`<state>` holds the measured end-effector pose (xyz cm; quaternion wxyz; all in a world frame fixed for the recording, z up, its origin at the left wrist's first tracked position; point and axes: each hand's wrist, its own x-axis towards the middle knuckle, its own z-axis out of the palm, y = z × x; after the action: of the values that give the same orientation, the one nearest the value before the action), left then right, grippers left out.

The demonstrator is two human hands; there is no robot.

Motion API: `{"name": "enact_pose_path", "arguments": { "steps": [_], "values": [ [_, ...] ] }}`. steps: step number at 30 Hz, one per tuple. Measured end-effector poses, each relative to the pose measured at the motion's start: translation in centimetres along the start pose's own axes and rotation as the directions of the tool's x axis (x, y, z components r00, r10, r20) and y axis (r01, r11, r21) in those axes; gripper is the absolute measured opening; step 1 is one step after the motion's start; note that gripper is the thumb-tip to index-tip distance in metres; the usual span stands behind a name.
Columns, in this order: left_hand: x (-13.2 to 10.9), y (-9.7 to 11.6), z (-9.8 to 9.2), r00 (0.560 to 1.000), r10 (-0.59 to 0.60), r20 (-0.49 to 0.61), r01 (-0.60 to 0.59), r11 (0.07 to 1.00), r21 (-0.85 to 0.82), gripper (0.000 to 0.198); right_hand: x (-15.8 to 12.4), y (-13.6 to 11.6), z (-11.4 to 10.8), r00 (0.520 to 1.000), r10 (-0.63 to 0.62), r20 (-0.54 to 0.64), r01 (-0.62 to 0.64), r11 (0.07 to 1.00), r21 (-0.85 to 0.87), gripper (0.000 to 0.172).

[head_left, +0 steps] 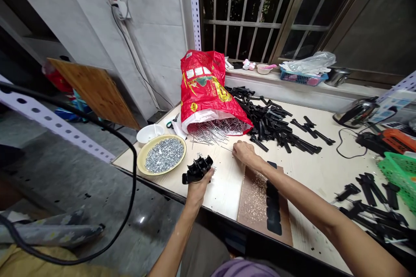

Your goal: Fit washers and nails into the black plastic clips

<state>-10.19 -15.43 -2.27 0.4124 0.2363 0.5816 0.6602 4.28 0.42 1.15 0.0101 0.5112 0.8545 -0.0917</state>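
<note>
My left hand [199, 184] is closed around a bunch of black plastic pieces [196, 169], held just above the near edge of the table [312, 169]. My right hand [244, 152] rests on the tabletop with its fingers pinched on a thin metal pin [227, 149] pulled from the heap of pins [216, 132]. Those pins spill out of a red plastic bag [204, 88] lying on its side. A yellow dish of small silver nuts [163, 155] sits left of my left hand.
A big pile of black plastic strips [276, 125] lies behind my right hand. A brown board with black pieces [264, 201] lies under my right forearm. More black parts [373, 207], a green basket [401, 173], an orange tool [390, 138] and a kettle [355, 112] stand at right. A white bowl [149, 132] sits by the dish.
</note>
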Motion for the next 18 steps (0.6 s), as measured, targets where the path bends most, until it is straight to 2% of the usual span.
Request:
{"name": "enact_pose_path", "arguments": {
  "steps": [5,7,9,10,11,13,14,15,16,18],
  "values": [
    [-0.4,0.3,1.0,1.0,0.002,0.007,-0.002,0.99,0.139,0.034,0.2,-0.7,0.3,0.997,-0.061,-0.056,0.065,0.995,0.078,0.02],
    [-0.5,0.6,0.9,1.0,0.009,-0.011,-0.006,0.977,0.215,0.034,-0.1,-1.1,-0.2,0.994,-0.069,-0.089,0.08,0.99,0.119,0.023],
    [-0.4,1.0,0.7,1.0,0.024,-0.018,-0.019,0.969,0.247,0.035,-0.9,-1.4,-1.3,0.98,-0.108,-0.169,0.145,0.963,0.226,0.031],
    [-0.3,1.1,0.7,1.0,0.027,-0.015,-0.023,0.97,0.241,0.034,-1.5,-1.6,-2.0,0.96,-0.139,-0.244,0.217,0.918,0.331,0.035],
    [-0.2,1.1,0.7,1.0,0.02,-0.004,-0.019,0.975,0.221,0.034,-2.1,-1.9,-2.8,0.928,-0.163,-0.335,0.31,0.836,0.452,0.04],
    [0.0,1.1,0.8,0.999,-0.015,0.043,0.008,0.99,0.143,0.032,-3.4,-2.6,-4.2,0.849,-0.148,-0.507,0.491,0.575,0.654,0.045],
    [0.1,1.1,1.0,0.996,-0.034,0.08,0.026,0.995,0.099,0.031,-3.9,-3.0,-4.7,0.823,-0.115,-0.557,0.543,0.448,0.71,0.047],
    [0.2,1.0,1.2,0.992,-0.049,0.117,0.042,0.997,0.062,0.03,-4.4,-3.5,-5.1,0.813,-0.087,-0.576,0.564,0.364,0.741,0.047],
    [0.2,1.0,1.4,0.987,-0.06,0.151,0.054,0.998,0.039,0.03,-4.7,-3.9,-5.2,0.811,-0.064,-0.581,0.569,0.313,0.76,0.046],
    [0.3,1.0,1.8,0.977,-0.065,0.202,0.059,0.998,0.036,0.029,-5.2,-4.4,-5.0,0.807,-0.042,-0.589,0.574,0.29,0.766,0.042]
  ]
}}
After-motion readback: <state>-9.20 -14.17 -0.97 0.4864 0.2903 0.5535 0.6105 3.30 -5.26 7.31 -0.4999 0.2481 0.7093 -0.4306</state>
